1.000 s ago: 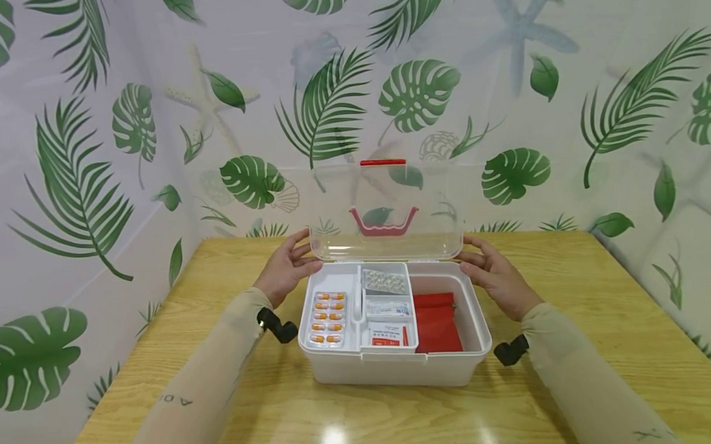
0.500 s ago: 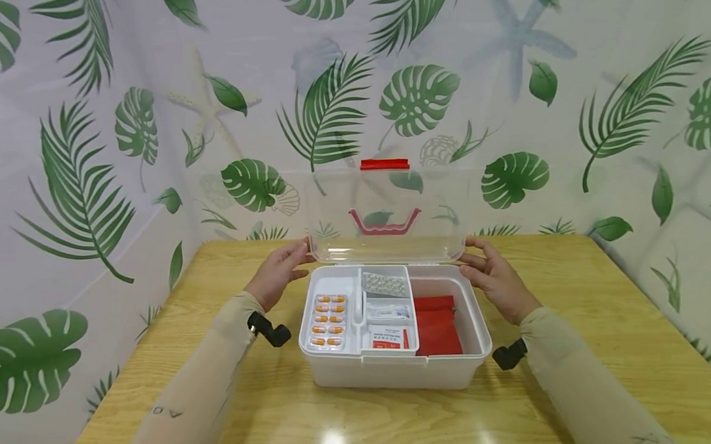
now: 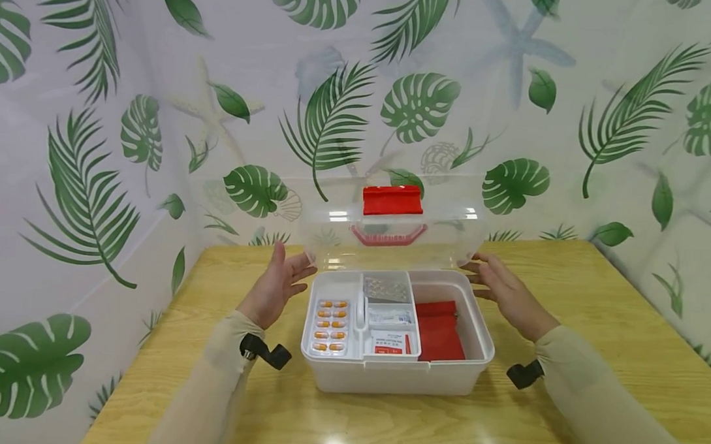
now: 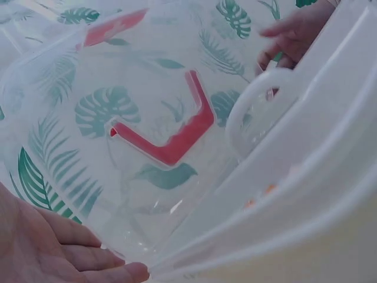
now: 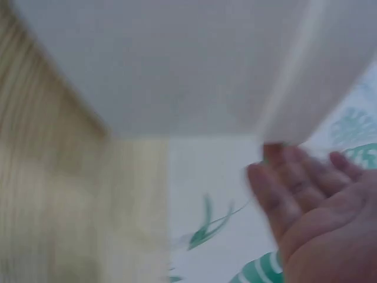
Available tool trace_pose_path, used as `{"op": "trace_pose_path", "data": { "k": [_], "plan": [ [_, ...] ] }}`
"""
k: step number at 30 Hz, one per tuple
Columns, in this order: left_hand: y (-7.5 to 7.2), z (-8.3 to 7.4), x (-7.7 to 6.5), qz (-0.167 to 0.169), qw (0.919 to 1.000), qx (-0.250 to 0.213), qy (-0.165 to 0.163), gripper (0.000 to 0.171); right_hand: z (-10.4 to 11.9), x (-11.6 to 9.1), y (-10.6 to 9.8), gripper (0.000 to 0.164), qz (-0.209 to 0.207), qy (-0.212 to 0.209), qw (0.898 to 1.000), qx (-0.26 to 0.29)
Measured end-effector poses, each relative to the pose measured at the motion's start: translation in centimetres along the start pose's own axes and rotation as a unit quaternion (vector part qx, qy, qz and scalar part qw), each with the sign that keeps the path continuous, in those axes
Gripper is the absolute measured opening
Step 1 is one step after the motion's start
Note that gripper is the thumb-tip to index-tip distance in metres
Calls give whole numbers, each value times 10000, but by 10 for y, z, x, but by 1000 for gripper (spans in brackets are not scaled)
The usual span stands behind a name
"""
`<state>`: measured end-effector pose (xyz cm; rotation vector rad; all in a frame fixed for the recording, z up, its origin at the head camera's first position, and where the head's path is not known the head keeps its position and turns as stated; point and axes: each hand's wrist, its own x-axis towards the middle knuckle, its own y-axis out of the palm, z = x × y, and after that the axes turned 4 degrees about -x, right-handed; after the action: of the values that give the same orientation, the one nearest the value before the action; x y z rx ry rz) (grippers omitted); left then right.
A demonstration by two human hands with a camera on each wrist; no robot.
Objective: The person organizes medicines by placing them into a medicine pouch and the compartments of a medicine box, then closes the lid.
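Note:
A white medicine box stands on the wooden table, its clear lid raised at the back and tilted partly forward. The lid has a red latch and a red carrying handle. My left hand is at the lid's lower left corner, fingers extended. At the opposite corner is my right hand, its fingertips behind or against the lid. In the right wrist view, the right fingers look loosely straight near the box's rim.
A white tray in the box holds a capsule blister pack, a second blister pack and small packets. A red pouch lies in the right compartment. The table meets a leaf-patterned backdrop.
The lid has tilted forward from nearly upright, bringing its red latch lower and closer. My left fingers have spread with the thumb up, and the right hand has turned slightly.

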<state>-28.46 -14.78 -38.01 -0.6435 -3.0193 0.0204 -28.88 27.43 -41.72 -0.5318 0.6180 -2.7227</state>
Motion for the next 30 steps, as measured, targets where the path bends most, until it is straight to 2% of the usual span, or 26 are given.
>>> {"op": "trace_pose_path", "data": {
  "k": [6, 10, 14, 18, 21, 26, 30],
  "plan": [
    [6, 4, -14, -229, 9992, 340, 27, 97, 35, -11, -3, 76, 761, 576, 9952, 204],
    [13, 5, -18, -343, 9987, 346, 153, 102, 49, -14, -2, 81, 1033, 901, 9879, 727],
    [17, 7, -20, -477, 9987, 54, 163, 101, 53, -15, 2, 80, 1055, 975, 9849, 963],
    [19, 8, -19, -538, 9983, -137, 194, 100, 54, -16, 5, 81, 909, 1004, 9851, 1060],
    [19, 6, -17, -517, 9981, -239, 235, 92, 55, -15, 6, 77, 800, 1093, 9852, 1047],
    [17, 4, -16, -306, 9983, -385, 316, 85, 55, -14, 6, 74, 763, 1145, 9843, 1106],
    [14, 3, -19, -38, 9981, -455, 423, 97, 52, -16, 6, 71, 677, 922, 9841, 1360]
  ]
}}
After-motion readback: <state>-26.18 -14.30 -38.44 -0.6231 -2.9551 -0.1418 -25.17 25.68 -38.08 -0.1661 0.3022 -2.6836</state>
